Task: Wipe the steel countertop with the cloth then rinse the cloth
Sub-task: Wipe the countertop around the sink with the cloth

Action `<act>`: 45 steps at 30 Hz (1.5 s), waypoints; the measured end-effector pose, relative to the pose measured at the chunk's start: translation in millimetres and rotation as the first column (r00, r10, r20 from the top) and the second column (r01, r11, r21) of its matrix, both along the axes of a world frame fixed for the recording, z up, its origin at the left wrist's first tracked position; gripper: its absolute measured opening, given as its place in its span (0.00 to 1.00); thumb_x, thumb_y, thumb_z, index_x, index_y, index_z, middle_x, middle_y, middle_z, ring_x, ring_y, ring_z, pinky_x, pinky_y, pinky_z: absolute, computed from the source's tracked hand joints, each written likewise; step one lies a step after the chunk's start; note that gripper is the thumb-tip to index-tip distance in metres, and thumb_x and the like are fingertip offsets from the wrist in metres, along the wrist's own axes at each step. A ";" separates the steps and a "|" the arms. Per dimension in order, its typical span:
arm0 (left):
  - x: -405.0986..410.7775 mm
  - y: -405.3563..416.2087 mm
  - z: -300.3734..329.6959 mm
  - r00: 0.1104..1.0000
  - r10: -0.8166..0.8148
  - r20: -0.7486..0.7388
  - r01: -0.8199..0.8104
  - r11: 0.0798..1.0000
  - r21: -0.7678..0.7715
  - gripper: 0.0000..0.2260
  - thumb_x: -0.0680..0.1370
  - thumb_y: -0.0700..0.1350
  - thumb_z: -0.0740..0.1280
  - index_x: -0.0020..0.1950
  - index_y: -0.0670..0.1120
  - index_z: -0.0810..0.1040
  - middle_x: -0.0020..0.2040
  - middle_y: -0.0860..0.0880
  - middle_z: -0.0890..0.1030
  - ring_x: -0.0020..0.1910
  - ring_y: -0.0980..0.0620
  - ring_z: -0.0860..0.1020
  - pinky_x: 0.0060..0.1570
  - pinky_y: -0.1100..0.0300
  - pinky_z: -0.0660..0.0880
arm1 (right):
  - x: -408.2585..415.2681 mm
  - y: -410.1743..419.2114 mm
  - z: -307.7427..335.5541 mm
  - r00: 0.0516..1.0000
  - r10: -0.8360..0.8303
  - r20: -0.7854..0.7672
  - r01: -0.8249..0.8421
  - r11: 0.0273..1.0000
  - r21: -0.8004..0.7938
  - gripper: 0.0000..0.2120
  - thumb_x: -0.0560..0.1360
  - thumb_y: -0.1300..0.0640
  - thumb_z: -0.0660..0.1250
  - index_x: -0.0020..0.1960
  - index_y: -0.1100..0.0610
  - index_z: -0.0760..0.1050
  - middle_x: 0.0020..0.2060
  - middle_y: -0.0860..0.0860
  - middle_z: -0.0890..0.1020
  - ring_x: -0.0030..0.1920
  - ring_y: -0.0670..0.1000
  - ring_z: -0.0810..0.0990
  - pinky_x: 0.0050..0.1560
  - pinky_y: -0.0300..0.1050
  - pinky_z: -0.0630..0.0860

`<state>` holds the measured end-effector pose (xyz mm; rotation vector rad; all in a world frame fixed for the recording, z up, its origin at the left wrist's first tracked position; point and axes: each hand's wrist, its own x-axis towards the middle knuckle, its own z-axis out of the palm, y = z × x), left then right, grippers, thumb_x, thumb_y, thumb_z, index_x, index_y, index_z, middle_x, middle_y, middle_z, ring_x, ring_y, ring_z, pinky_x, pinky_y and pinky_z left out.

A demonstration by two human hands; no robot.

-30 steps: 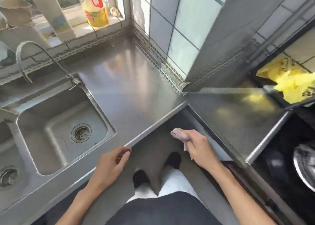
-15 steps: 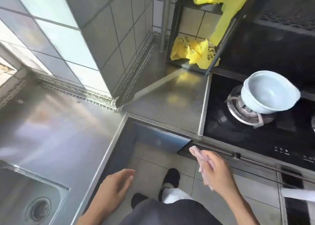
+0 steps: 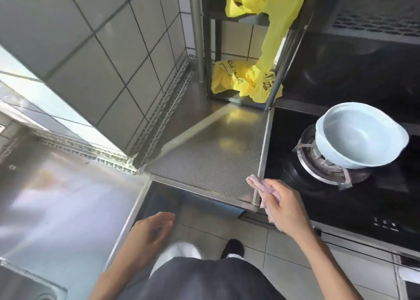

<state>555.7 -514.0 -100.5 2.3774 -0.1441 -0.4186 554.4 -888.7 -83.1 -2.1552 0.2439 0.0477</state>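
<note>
Right hand (image 3: 286,205): raised since a second ago from below the edge to the front corner of the textured steel surface (image 3: 211,163) beside the stove (image 3: 336,199); fingers closed on the pink cloth (image 3: 258,182), now touching that corner. Wiping judged about to begin; rinse outstanding. Left hand (image 3: 151,231): empty, fingers loosely spread, off the surface edge, blurred. Sink (image 3: 29,286): cut off at lower left, tap out of view. Cloth: mostly hidden under palm.
</note>
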 end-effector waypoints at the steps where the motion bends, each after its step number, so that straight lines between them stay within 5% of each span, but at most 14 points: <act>1: 6.0 -3.2 0.1 1.000 -0.003 -0.011 0.003 1.000 0.005 0.09 0.79 0.63 0.60 0.56 0.76 0.76 0.53 0.75 0.81 0.52 0.72 0.81 0.54 0.64 0.81 | 6.8 -1.8 -1.1 1.000 -0.003 -0.006 0.003 1.000 0.007 0.34 0.79 0.67 0.62 0.58 0.24 0.74 0.41 0.37 0.81 0.30 0.40 0.78 0.30 0.31 0.69; 10: 106.4 -9.2 -4.3 0.992 -0.097 -0.086 0.097 0.995 -0.008 0.10 0.82 0.44 0.69 0.55 0.61 0.82 0.50 0.73 0.83 0.51 0.71 0.82 0.51 0.72 0.77 | 80.1 6.9 -11.0 0.986 -0.146 0.079 0.150 0.988 -0.041 0.28 0.78 0.67 0.62 0.54 0.30 0.75 0.45 0.42 0.84 0.36 0.45 0.82 0.33 0.40 0.75; 16: 202.1 -16.7 -27.0 0.969 -0.225 -0.102 0.230 0.972 0.038 0.10 0.84 0.47 0.67 0.63 0.50 0.84 0.58 0.57 0.86 0.56 0.57 0.85 0.59 0.60 0.80 | 114.0 50.9 -41.6 0.976 -0.206 0.063 0.216 0.945 -0.244 0.20 0.77 0.67 0.64 0.62 0.49 0.80 0.50 0.36 0.80 0.50 0.36 0.80 0.44 0.23 0.70; 20: 241.3 -39.7 -58.9 0.909 -0.415 -0.027 0.416 0.905 0.092 0.14 0.84 0.49 0.64 0.69 0.52 0.80 0.68 0.55 0.81 0.63 0.52 0.82 0.64 0.56 0.77 | 116.4 85.7 -87.8 0.993 0.030 -0.118 -0.077 0.906 -0.417 0.16 0.76 0.58 0.73 0.63 0.53 0.80 0.64 0.48 0.79 0.66 0.52 0.77 0.63 0.48 0.77; 23: 244.8 -59.4 -89.7 0.788 -0.604 0.119 0.591 0.796 0.129 0.17 0.83 0.43 0.66 0.72 0.47 0.78 0.75 0.49 0.76 0.73 0.47 0.76 0.71 0.50 0.74 | 106.4 107.9 -109.7 0.983 0.030 -0.184 -0.113 0.878 -0.465 0.26 0.77 0.43 0.70 0.71 0.52 0.75 0.75 0.53 0.71 0.78 0.57 0.65 0.76 0.59 0.67; 27: 235.9 -67.8 -131.2 0.619 -0.746 0.247 0.731 0.662 0.166 0.25 0.82 0.43 0.67 0.80 0.40 0.68 0.83 0.44 0.64 0.83 0.43 0.59 0.80 0.44 0.61 | 102.0 119.2 -127.8 0.988 -0.039 -0.147 -0.066 0.757 -0.650 0.28 0.83 0.44 0.60 0.79 0.53 0.66 0.78 0.62 0.67 0.79 0.66 0.63 0.77 0.65 0.64; 31: 229.6 -64.7 -152.3 0.587 -0.746 0.315 0.712 0.661 0.237 0.26 0.84 0.48 0.62 0.81 0.41 0.66 0.84 0.45 0.61 0.84 0.45 0.57 0.81 0.43 0.60 | 127.6 89.1 -134.2 0.958 -0.172 -0.228 -0.049 0.687 -0.725 0.28 0.84 0.49 0.60 0.81 0.56 0.63 0.80 0.66 0.61 0.81 0.67 0.57 0.80 0.65 0.56; 37: 228.1 -65.3 -159.5 0.583 -0.731 0.355 0.690 0.676 0.259 0.26 0.85 0.50 0.60 0.81 0.43 0.66 0.84 0.47 0.60 0.85 0.47 0.56 0.82 0.46 0.58 | 198.9 60.8 -143.4 0.921 -0.285 -0.266 0.022 0.719 -0.695 0.29 0.84 0.48 0.54 0.83 0.53 0.56 0.82 0.65 0.53 0.82 0.66 0.49 0.81 0.62 0.50; 45: 227.3 -67.5 -158.4 0.576 -0.733 0.362 0.680 0.675 0.285 0.24 0.86 0.52 0.59 0.79 0.43 0.70 0.83 0.47 0.63 0.84 0.47 0.57 0.81 0.45 0.59 | 119.0 75.9 -150.2 0.976 0.071 -0.206 -0.198 0.682 -0.704 0.30 0.85 0.48 0.56 0.84 0.56 0.54 0.83 0.61 0.52 0.83 0.63 0.48 0.81 0.64 0.55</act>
